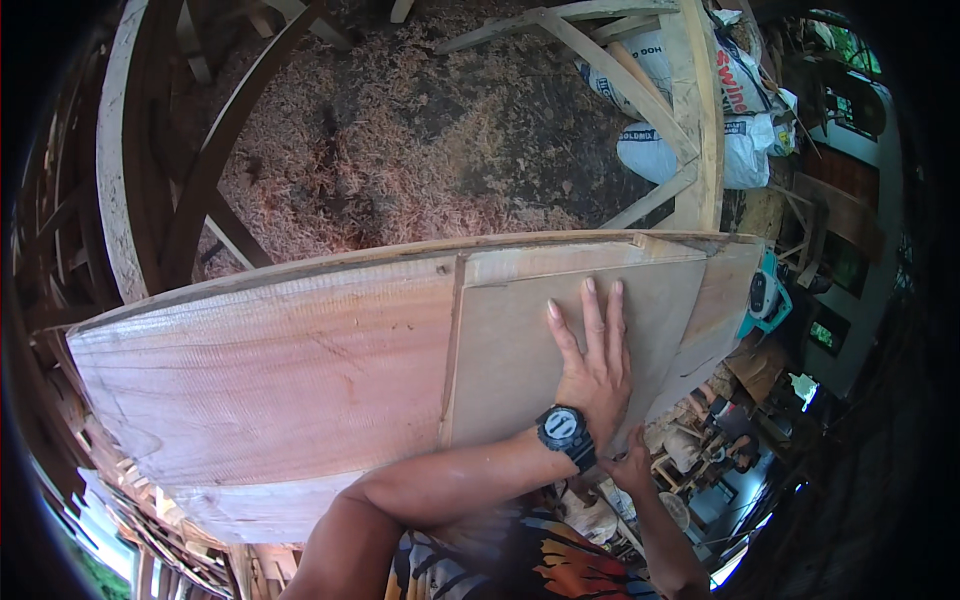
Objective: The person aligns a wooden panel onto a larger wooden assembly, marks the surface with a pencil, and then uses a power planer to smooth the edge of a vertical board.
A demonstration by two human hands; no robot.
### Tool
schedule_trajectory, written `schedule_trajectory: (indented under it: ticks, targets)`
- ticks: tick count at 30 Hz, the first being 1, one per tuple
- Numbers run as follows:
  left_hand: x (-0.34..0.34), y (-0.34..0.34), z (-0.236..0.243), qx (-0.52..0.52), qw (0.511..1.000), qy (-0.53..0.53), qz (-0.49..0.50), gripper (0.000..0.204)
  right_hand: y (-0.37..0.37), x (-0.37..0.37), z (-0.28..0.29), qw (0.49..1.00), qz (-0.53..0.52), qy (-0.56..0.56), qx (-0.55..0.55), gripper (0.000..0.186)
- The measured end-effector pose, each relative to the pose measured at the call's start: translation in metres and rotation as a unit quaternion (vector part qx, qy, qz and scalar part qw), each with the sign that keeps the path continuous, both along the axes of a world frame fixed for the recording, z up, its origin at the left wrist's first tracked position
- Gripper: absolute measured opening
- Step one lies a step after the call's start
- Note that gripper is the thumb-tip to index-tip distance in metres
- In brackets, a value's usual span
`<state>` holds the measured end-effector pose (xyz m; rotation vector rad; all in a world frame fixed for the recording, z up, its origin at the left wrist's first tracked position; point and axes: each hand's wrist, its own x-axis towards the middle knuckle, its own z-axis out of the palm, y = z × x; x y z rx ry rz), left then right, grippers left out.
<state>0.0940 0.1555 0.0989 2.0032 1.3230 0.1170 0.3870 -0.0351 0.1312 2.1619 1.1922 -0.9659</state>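
A wide reddish wooden board [250, 370] stretches across the middle of the view. A paler thin sheet [510, 340] lies over its right part. My left hand [595, 365], with a black wristwatch on the wrist, presses flat on this sheet, fingers stretched out and pointing away from me. My right hand [630, 467] is lower down at the near edge of the sheet, fingers curled on that edge and partly hidden behind my left wrist.
Wood shavings [400, 140] cover the floor beyond the board. A curved wooden frame [120, 150] stands at the left and a pale timber frame [700, 120] at the upper right, with white sacks [745, 140] behind it. A teal power tool [768, 295] lies right of the board.
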Motion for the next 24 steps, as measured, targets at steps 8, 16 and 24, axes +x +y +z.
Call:
schedule_trajectory:
  ticks: [8, 16, 24]
  targets:
    - [0.007, -0.010, -0.006, 0.070, 0.997, 0.023, 0.032, 0.057, -0.009, 0.003, 0.000, 0.998, 0.064, -0.006, 0.017, 0.129]
    - [0.013, -0.016, -0.009, 0.129, 0.989, 0.045, 0.050, 0.055, 0.010, 0.001, 0.002, 0.995, 0.073, -0.033, -0.058, 0.134]
    - [0.035, -0.030, -0.013, 0.154, 0.982, 0.082, 0.077, 0.062, 0.008, 0.001, 0.008, 0.978, 0.200, -0.044, -0.042, 0.131]
